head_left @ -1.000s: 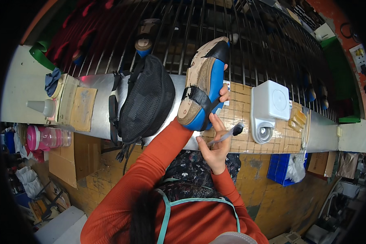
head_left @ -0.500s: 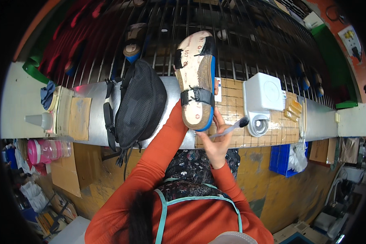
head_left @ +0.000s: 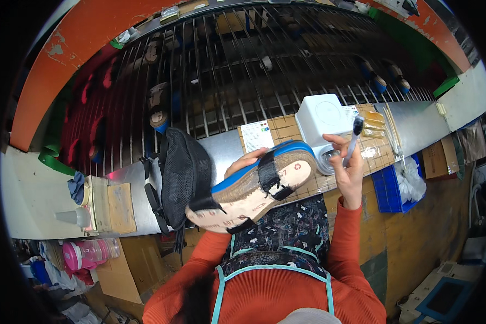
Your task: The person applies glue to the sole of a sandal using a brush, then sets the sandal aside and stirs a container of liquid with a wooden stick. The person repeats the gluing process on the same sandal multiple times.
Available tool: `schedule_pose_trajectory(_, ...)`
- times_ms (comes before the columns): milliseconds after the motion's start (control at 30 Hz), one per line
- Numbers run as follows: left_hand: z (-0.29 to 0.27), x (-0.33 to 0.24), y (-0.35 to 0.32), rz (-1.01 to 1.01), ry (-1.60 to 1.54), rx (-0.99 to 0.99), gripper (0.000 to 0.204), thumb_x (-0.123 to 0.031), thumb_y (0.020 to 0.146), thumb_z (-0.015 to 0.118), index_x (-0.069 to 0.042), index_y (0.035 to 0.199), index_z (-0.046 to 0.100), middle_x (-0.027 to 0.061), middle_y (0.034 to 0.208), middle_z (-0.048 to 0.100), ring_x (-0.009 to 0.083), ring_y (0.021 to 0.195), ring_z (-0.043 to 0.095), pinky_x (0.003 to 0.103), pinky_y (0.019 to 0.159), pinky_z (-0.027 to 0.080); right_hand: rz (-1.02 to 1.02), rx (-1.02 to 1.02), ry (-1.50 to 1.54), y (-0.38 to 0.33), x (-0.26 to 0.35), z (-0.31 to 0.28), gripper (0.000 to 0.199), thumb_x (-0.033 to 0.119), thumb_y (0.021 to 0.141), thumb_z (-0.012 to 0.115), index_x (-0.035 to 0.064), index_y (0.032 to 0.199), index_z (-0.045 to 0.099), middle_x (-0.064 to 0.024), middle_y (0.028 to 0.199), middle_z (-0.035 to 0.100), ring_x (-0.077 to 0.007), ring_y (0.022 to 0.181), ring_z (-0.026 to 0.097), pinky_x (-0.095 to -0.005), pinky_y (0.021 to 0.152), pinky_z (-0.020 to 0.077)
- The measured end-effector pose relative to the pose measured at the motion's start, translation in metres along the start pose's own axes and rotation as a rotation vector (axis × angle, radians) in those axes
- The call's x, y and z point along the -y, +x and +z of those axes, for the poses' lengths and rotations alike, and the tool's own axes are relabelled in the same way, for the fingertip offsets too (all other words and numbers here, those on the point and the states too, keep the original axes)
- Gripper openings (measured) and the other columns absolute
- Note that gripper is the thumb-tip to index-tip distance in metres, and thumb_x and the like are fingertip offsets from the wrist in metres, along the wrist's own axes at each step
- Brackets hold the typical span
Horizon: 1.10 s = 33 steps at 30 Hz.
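My left hand (head_left: pixel 247 161) is closed round the side of a half-made shoe (head_left: pixel 243 202), its fingers partly hidden behind it. The shoe is tilted, with its pale bottom toward me. Black straps fold over that bottom, the side is blue, and a brown edge runs between. In my right hand (head_left: pixel 350 175) a toothbrush (head_left: pixel 352 150) with a clear handle and dark bristles points upward. That hand is just right of a small round cup (head_left: pixel 325 160), part of a white plastic dispenser (head_left: pixel 323 116). The brush is apart from the shoe.
A black mesh waist bag (head_left: pixel 184 178) lies left of the shoe on the metal bench. Beyond runs a rack of metal bars (head_left: pixel 227 81) with several shoes. Yellow blocks (head_left: pixel 373 124) and thin sticks (head_left: pixel 392 129) lie to the right. A blue bin (head_left: pixel 384 189) hangs below the bench edge.
The shoe has turned from upright to slanting and come nearer to me. My right hand has moved right, away from the shoe, to beside the cup, with the toothbrush now pointing up.
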State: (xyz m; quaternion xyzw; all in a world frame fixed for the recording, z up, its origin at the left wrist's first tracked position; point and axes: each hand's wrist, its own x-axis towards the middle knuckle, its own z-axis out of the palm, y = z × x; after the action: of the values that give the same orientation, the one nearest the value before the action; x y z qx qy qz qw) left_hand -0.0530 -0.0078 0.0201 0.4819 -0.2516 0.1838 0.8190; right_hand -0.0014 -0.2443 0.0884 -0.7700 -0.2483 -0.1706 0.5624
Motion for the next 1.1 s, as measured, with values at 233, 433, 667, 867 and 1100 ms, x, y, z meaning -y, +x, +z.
schedule_pose_trajectory(233,-0.007,-0.004,0.001,0.354,0.702,-0.033,0.043,-0.015,0.076,0.076,-0.019,0.115,0.061,0.0185,0.124,0.061,0.0448,0.12,0.053,0.05,0.098,0.045,-0.071,-0.068,-0.417,-0.022,0.041,-0.003,0.016,0.022,0.091,0.062,0.0066,0.096,0.061,-0.0061,0.081,0.058,-0.0197,0.069,0.051,-0.0324,0.072,0.0342)
schedule_pose_trajectory(433,-0.004,-0.003,0.009,0.475,0.975,-0.138,0.037,-0.009,0.068,0.078,-0.019,0.102,0.068,0.0135,0.118,0.065,0.0426,0.115,0.057,0.046,0.093,0.051,-0.145,-0.087,-0.506,-0.029,0.057,0.009,0.019,0.016,0.084,0.07,0.0097,0.102,0.068,-0.0029,0.081,0.06,-0.0162,0.074,0.053,-0.0309,0.077,0.028)
schedule_pose_trajectory(667,-0.003,-0.007,0.008,0.489,1.088,-0.138,0.039,-0.008,0.066,0.077,-0.022,0.102,0.07,0.0124,0.117,0.065,0.0426,0.113,0.058,0.045,0.089,0.054,-0.052,-0.095,-0.596,-0.036,0.057,0.02,0.016,0.011,0.081,0.073,0.0079,0.097,0.072,-0.0025,0.08,0.064,-0.0144,0.071,0.055,-0.0277,0.074,0.0304)
schedule_pose_trajectory(867,-0.003,-0.009,0.004,0.51,1.141,-0.123,0.04,-0.009,0.065,0.078,-0.023,0.102,0.07,0.0118,0.118,0.065,0.0439,0.113,0.058,0.046,0.089,0.054,-0.065,-0.148,-0.629,-0.036,0.055,0.028,0.018,0.017,0.08,0.074,0.014,0.098,0.074,0.0015,0.076,0.059,-0.0122,0.07,0.051,-0.0307,0.072,0.0244)
schedule_pose_trajectory(1100,-0.002,-0.015,0.001,0.517,1.192,-0.105,0.044,-0.009,0.063,0.079,-0.025,0.103,0.07,0.0116,0.119,0.064,0.0441,0.115,0.056,0.047,0.09,0.054,-0.107,-0.164,-0.77,-0.039,0.061,0.031,0.021,0.015,0.079,0.075,0.0117,0.1,0.074,0.0011,0.076,0.061,-0.0104,0.068,0.051,-0.0289,0.072,0.0251)
